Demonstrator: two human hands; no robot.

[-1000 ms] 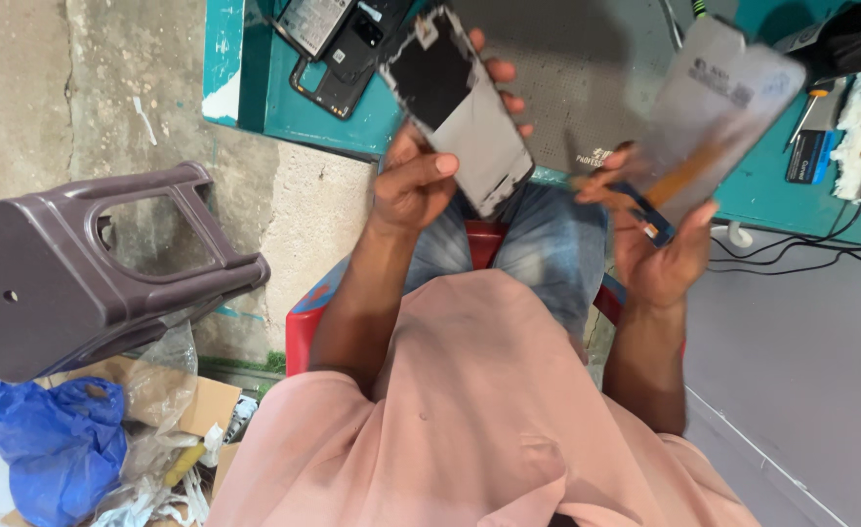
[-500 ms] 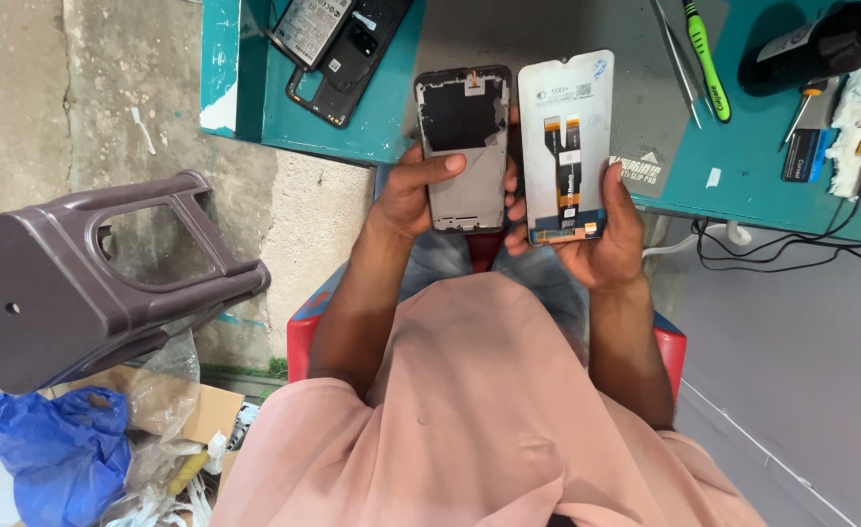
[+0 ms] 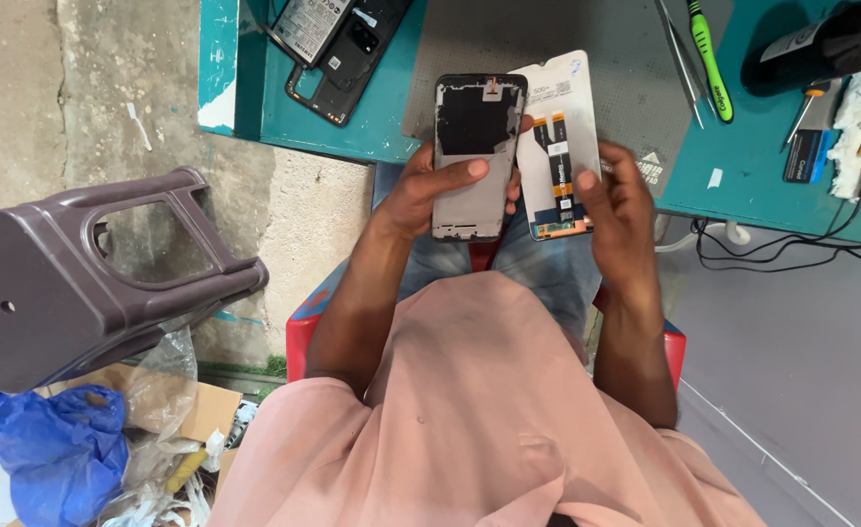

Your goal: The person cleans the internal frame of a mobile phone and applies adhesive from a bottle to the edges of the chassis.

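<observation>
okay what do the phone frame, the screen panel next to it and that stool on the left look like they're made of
Phone frame in the left hand: likely matte grey plastic, dull with no glare. Screen panel in the right hand: white backing, probably glass-fronted, with orange-and-black flexible ribbon strips. Stool: moulded plastic, brownish purple, soft sheen on rounded edges.

Two hands are at work over the teal bench (image 3: 372, 137): the left hand (image 3: 429, 190) grips one grey phone frame (image 3: 471, 156) and the right hand (image 3: 618, 210) grips one white screen panel (image 3: 557, 146), the two parts touching side by side just below the bench's near edge. On the bench lie one black phone back (image 3: 352, 54), one battery (image 3: 311, 21) on top of it, one green-handled tool (image 3: 709, 59), one pair of tweezers (image 3: 679, 59) and one dark bottle (image 3: 821, 49). Left of the bench, on the floor, are one overturned brown stool (image 3: 69, 283), one blue bag (image 3: 55, 454) and one cardboard box (image 3: 201, 410).
</observation>
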